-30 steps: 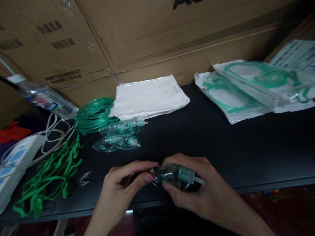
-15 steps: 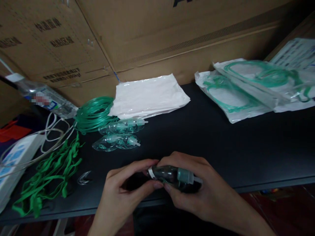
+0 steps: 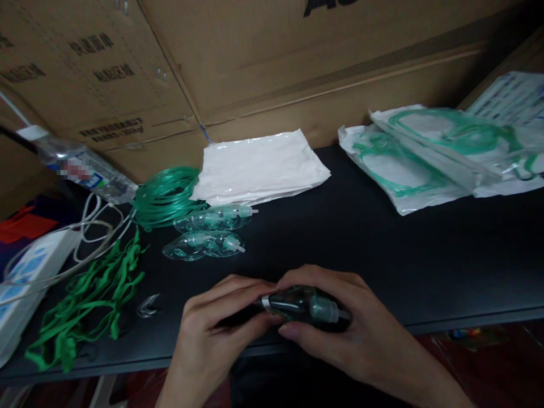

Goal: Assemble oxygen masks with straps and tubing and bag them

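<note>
Clear mask (image 3: pixel 304 306) pinched between both hands at near desk edge. Long axis left-right, connector end toward right. Right hand (image 3: pixel 340 334) cradles body; left hand (image 3: pixel 212 334) fingertips clamp left rim. Hands together.

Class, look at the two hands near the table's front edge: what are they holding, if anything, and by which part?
Both grip one clear green-tinted plastic mask: the right hand around its body near the white connector, the left hand pinching its other end.

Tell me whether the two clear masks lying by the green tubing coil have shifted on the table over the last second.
No. The two clear masks lie in the same spot beside the green tubing coil and below the white bag stack; only the camera view shifted slightly.
</note>
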Demonstrator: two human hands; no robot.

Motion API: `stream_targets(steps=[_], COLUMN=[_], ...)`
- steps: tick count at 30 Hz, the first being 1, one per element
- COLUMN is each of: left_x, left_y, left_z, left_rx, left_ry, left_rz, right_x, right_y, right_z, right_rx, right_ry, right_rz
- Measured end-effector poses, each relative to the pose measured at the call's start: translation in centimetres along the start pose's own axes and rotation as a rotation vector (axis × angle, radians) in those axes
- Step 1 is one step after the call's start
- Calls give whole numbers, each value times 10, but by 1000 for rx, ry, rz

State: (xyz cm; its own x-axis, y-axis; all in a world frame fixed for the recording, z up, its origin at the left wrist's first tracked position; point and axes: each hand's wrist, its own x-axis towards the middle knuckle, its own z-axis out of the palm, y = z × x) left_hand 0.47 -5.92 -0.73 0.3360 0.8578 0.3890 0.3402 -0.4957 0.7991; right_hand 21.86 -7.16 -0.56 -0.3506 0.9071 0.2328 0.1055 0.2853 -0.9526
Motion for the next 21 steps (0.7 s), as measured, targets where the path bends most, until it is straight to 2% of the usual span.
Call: stream_targets(steps=[4, 7, 10, 14, 18, 21], left_x=[-2, -4, -4, -1, 5, 8], left_y=[-2, -1, -1, 1, 8, 14], left_z=[4, 5, 3, 2, 12, 19], left_rx=[13, 55, 10, -216, -332, -343], left_ry=[-1, 13, -8, -18, -68, -27], left_rz=[75, 61, -105, -406, -451, -448], right_x=[2, 1, -1, -2, -2, -3], right_y=[7, 11, 12, 11, 11, 11], right_z=[4, 7, 8, 6, 4, 3], right_rx=[28, -4, -43, -62, -59, -68], right_ry=[20, 71, 120, 168, 160, 158], right_rz=[-59, -112, -159, -214, -242, -211])
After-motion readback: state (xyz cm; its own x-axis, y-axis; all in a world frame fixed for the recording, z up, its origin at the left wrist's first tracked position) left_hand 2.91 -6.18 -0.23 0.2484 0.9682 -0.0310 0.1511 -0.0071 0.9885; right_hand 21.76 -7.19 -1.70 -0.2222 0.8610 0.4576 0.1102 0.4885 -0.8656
